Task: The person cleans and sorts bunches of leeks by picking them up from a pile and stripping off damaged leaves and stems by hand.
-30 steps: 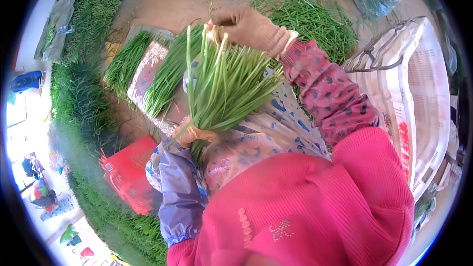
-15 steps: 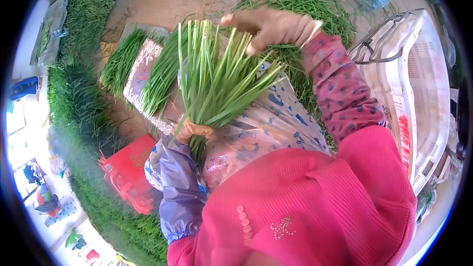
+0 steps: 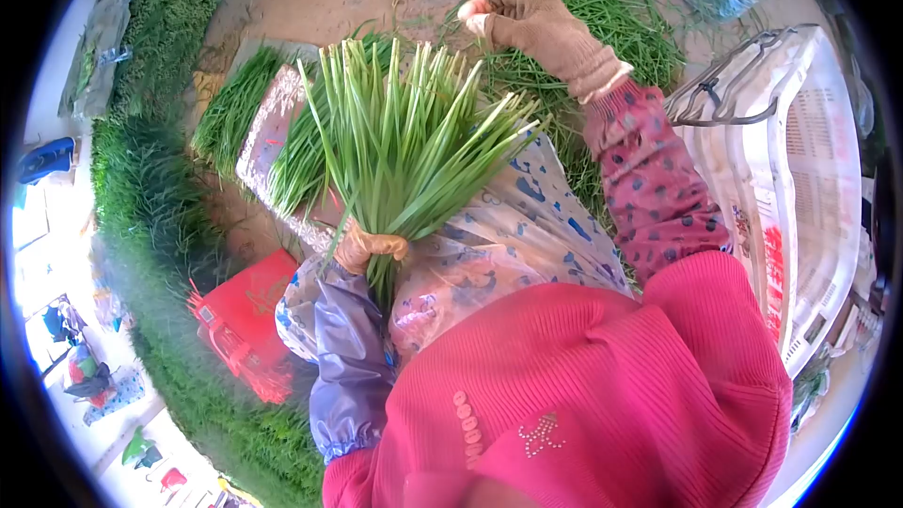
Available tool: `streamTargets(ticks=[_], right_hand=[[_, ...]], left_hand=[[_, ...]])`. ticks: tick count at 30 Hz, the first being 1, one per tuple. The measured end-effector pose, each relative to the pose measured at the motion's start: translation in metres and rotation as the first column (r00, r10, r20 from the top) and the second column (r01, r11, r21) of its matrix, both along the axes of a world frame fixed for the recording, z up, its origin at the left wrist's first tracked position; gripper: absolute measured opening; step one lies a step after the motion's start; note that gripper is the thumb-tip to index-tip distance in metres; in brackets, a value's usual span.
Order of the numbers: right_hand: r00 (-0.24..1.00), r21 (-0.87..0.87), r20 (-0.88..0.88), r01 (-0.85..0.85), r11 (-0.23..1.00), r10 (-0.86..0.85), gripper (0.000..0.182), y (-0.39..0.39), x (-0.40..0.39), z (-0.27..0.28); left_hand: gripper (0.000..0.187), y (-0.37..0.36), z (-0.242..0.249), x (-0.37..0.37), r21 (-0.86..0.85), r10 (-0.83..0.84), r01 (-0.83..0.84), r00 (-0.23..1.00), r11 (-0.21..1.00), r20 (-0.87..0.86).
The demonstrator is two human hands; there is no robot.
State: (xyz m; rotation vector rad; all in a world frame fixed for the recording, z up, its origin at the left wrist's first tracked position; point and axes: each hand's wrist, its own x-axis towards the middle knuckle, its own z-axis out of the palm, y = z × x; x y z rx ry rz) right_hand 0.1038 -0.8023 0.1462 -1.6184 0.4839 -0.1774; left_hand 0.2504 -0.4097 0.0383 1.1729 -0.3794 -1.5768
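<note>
A fanned bunch of long green stalks (image 3: pixel 400 146) stands in front of me, its pale cut ends pointing away. My left hand (image 3: pixel 369 246), in a tan glove, is wrapped round the bunch near its lower part. My right hand (image 3: pixel 515 17), in a brown fingerless glove, is raised beyond and to the right of the bunch, apart from it. Its fingers are curled together; what they hold, if anything, is too small to tell. A patterned plastic apron (image 3: pixel 536 198) covers my lap.
Loose green stalks (image 3: pixel 611 28) lie on the floor at the back right. A white crate (image 3: pixel 809 132) with metal handles stands at right. Smaller bunches (image 3: pixel 235 113) rest beside a patterned board (image 3: pixel 273 132). A red bag (image 3: pixel 252 306) lies at left, near a long green pile (image 3: pixel 150 198).
My right hand has moved up and away from the cut ends, and its fingers have closed together. The bunch has spread and shifted slightly left in my left hand.
</note>
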Motion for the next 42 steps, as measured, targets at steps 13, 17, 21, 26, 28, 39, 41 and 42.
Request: streamTargets(ticks=[13,17,21,26,28,39,41,42], right_hand=[[0.995,-0.634,-0.023,-0.089,0.768,0.097,0.026,0.053,0.003,-0.004],[0.998,-0.800,0.050,0.062,0.597,-0.037,0.023,0.023,0.004,-0.002],[0.936,-0.780,0.007,0.225,0.584,-0.351,0.026,-0.010,-0.001,0.026],[0.910,-0.883,0.120,0.280,0.376,-0.396,0.027,-0.064,0.000,0.003],[0.990,-0.800,-0.082,0.003,0.600,-0.114,0.048,-0.053,0.002,-0.008],[0.955,-0.788,-0.297,-0.249,0.563,0.006,0.037,0.005,0.047,-0.021],[0.965,-0.828,-0.256,-0.193,0.526,-0.048,0.040,-0.042,0.056,-0.028],[0.959,-0.760,-0.253,-0.115,0.640,-0.128,0.037,-0.066,0.063,-0.033]], left_hand=[[0.052,-0.011,0.023,-0.005,0.044,-0.168,0.163,0.932,0.986,0.321],[0.052,-0.022,0.033,-0.017,0.083,0.047,-0.048,0.999,0.995,0.017],[0.067,-0.013,0.016,-0.007,0.033,-0.040,0.039,0.999,0.999,0.034],[0.063,-0.018,0.025,-0.012,0.018,0.051,-0.051,0.999,0.999,0.018],[0.065,-0.020,0.025,-0.010,0.043,0.022,-0.024,0.999,0.999,0.027],[0.074,-0.013,0.024,-0.006,0.084,0.011,-0.006,0.998,0.996,-0.063],[0.074,-0.010,0.020,-0.005,0.092,0.006,-0.002,0.999,0.996,-0.047],[0.074,-0.005,0.010,-0.001,0.089,-0.021,0.026,0.998,0.996,-0.053]])
